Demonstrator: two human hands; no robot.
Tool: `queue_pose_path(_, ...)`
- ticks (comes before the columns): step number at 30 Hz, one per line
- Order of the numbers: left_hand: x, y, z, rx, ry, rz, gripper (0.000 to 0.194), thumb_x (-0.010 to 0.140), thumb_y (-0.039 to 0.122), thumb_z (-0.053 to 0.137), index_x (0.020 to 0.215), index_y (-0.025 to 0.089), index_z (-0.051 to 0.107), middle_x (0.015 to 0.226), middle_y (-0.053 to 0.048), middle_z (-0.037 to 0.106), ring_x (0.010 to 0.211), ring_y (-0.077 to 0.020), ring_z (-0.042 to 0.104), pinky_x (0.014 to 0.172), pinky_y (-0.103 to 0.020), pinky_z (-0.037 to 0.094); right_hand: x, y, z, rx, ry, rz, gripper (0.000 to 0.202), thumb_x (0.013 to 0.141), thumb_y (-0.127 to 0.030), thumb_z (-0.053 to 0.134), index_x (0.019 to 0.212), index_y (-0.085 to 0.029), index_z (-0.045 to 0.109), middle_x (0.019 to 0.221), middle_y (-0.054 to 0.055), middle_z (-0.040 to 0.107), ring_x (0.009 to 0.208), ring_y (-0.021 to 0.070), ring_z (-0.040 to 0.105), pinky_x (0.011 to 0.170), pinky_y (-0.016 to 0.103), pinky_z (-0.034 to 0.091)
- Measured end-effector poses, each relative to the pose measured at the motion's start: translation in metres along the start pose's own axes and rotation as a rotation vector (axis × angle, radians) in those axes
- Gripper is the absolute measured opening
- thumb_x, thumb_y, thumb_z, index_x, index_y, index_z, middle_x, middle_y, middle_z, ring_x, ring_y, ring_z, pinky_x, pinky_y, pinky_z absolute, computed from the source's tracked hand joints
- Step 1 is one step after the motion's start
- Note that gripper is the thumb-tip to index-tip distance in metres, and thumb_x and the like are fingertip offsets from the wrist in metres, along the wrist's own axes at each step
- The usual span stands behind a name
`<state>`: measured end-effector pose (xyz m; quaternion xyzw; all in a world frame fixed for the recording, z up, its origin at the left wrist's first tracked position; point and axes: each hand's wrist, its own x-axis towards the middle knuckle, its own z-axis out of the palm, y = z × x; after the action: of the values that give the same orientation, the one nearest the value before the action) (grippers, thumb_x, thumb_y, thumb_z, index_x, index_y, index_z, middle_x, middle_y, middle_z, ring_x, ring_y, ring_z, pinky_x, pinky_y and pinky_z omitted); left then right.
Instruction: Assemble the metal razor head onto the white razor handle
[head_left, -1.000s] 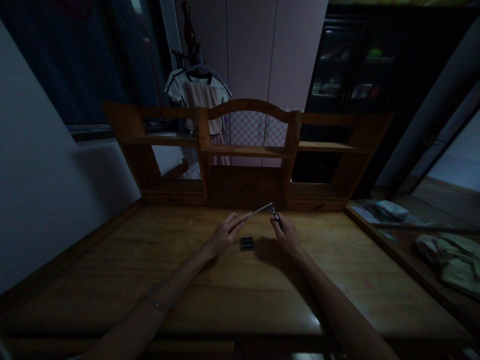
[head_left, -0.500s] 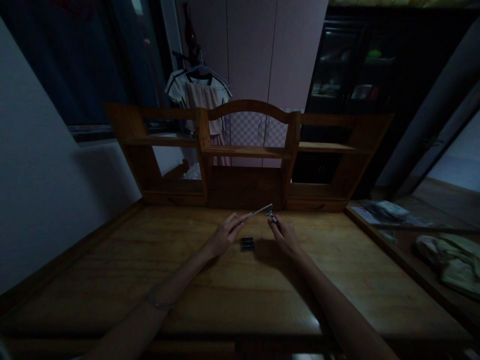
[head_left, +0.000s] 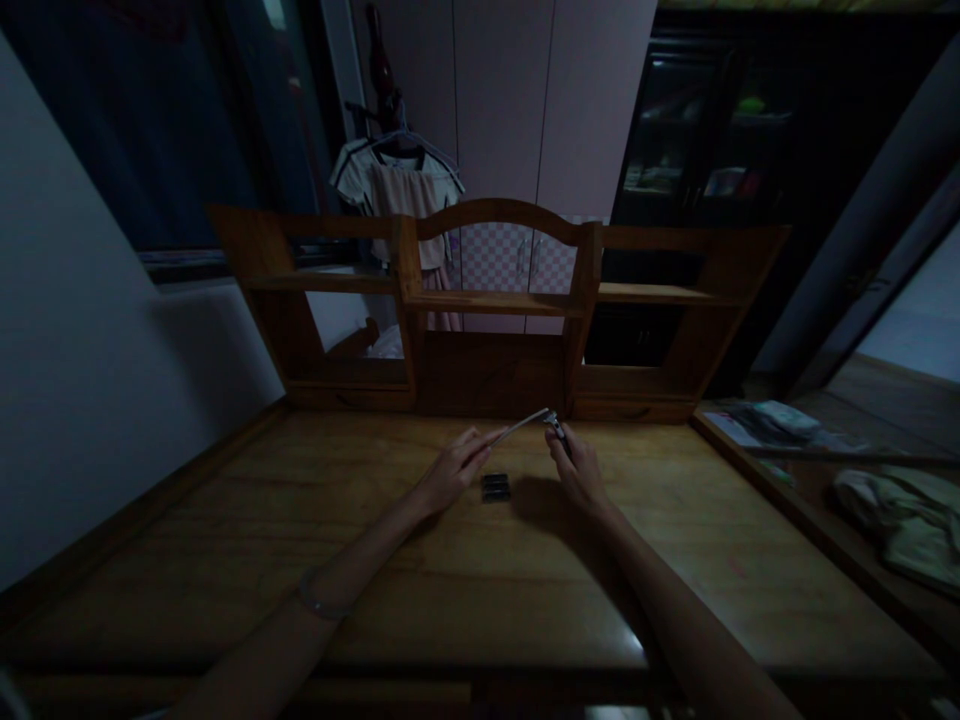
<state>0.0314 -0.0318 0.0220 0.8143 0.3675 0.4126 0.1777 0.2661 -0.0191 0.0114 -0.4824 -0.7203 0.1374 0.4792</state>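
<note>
My left hand point(head_left: 452, 468) is closed on one end of a thin, light-coloured stick point(head_left: 517, 427) that slants up to the right. In my right hand point(head_left: 579, 470) is a small dark-handled tool with a metallic head, like a razor point(head_left: 557, 427). Its head is at the far tip of the stick; whether they touch is too small to tell. Both hands are above the wooden desk point(head_left: 420, 620). Between them, small black cartridge-like pieces point(head_left: 495, 488) lie in a short stack of rows on the desk.
A wooden shelf unit point(head_left: 491, 302) stands along the desk's back edge. Beyond the right edge lie folded cloth point(head_left: 900, 525) and a plastic-wrapped packet point(head_left: 784, 420). A wall point(head_left: 97, 380) borders the left side.
My right hand has shifted slightly to the right with the tool, whose head is now at the stick's tip. The stick in my left hand has barely moved.
</note>
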Motion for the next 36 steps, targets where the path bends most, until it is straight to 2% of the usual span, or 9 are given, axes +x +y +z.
queue_pose_path(5,0.000,-0.001,0.001,0.002,0.056,0.011,0.040,0.096,0.031,0.035,0.135,0.028,0.045,0.105,-0.006,0.056,0.090,-0.0170,0.050,0.087,-0.033,0.041,0.000,0.004,0.004,-0.036,-0.027,-0.039,0.032,0.095,-0.043,0.035,0.090,-0.019,0.056,0.068,0.002,0.057,0.059,0.0156,0.052,0.056,0.024,0.033)
queue_pose_path(9,0.000,-0.001,0.001,-0.020,0.019,0.020,0.041,0.095,0.030,0.037,0.135,0.028,0.044,0.098,-0.005,0.054,0.086,-0.0159,0.050,0.084,-0.030,0.041,-0.001,0.004,0.007,-0.062,-0.076,-0.050,0.032,0.094,-0.043,0.036,0.094,-0.019,0.057,0.070,0.003,0.060,0.060,0.0164,0.054,0.057,0.024,0.033)
queue_pose_path(14,0.000,-0.001,0.002,-0.035,-0.013,0.011,0.041,0.095,0.029,0.037,0.135,0.028,0.044,0.095,-0.004,0.052,0.086,-0.0155,0.049,0.083,-0.029,0.041,0.001,0.003,0.001,-0.042,0.009,-0.023,0.031,0.095,-0.043,0.035,0.089,-0.020,0.056,0.069,0.002,0.058,0.061,0.0160,0.053,0.058,0.024,0.033)
queue_pose_path(21,0.000,-0.001,0.002,-0.042,-0.011,-0.010,0.040,0.095,0.031,0.038,0.134,0.028,0.047,0.094,-0.003,0.052,0.084,-0.0153,0.050,0.081,-0.028,0.041,0.004,0.005,-0.004,-0.022,0.087,-0.017,0.030,0.095,-0.040,0.036,0.092,-0.019,0.056,0.077,0.003,0.061,0.064,0.0159,0.053,0.057,0.024,0.033)
queue_pose_path(26,0.001,-0.004,0.002,-0.051,0.049,-0.047,0.041,0.094,0.031,0.040,0.134,0.027,0.046,0.102,-0.005,0.058,0.089,-0.0167,0.053,0.085,-0.031,0.041,0.004,0.005,-0.001,-0.044,0.030,-0.022,0.030,0.095,-0.041,0.036,0.089,-0.020,0.056,0.072,0.002,0.059,0.062,0.0157,0.053,0.058,0.024,0.033)
queue_pose_path(29,0.001,-0.003,0.002,-0.084,0.047,-0.061,0.041,0.094,0.031,0.042,0.134,0.027,0.047,0.112,-0.006,0.061,0.097,-0.0187,0.055,0.091,-0.034,0.040,0.003,0.005,0.000,-0.048,-0.011,-0.019,0.031,0.095,-0.042,0.036,0.086,-0.020,0.056,0.068,0.001,0.058,0.060,0.0154,0.053,0.058,0.024,0.032)
queue_pose_path(33,0.002,-0.001,0.004,-0.172,0.011,-0.046,0.039,0.093,0.029,0.042,0.131,0.026,0.050,0.127,-0.005,0.058,0.112,-0.0203,0.052,0.099,-0.035,0.037,0.003,0.003,-0.001,-0.031,0.006,-0.036,0.030,0.095,-0.041,0.036,0.086,-0.020,0.056,0.067,0.001,0.057,0.059,0.0146,0.052,0.057,0.024,0.032)
queue_pose_path(36,0.003,-0.002,0.004,-0.198,0.006,-0.058,0.040,0.092,0.028,0.042,0.131,0.025,0.051,0.127,-0.004,0.058,0.114,-0.0194,0.053,0.101,-0.035,0.036,0.003,0.002,-0.003,-0.013,0.021,-0.026,0.029,0.094,-0.041,0.037,0.084,-0.020,0.054,0.065,0.000,0.054,0.057,0.0138,0.050,0.055,0.024,0.031)
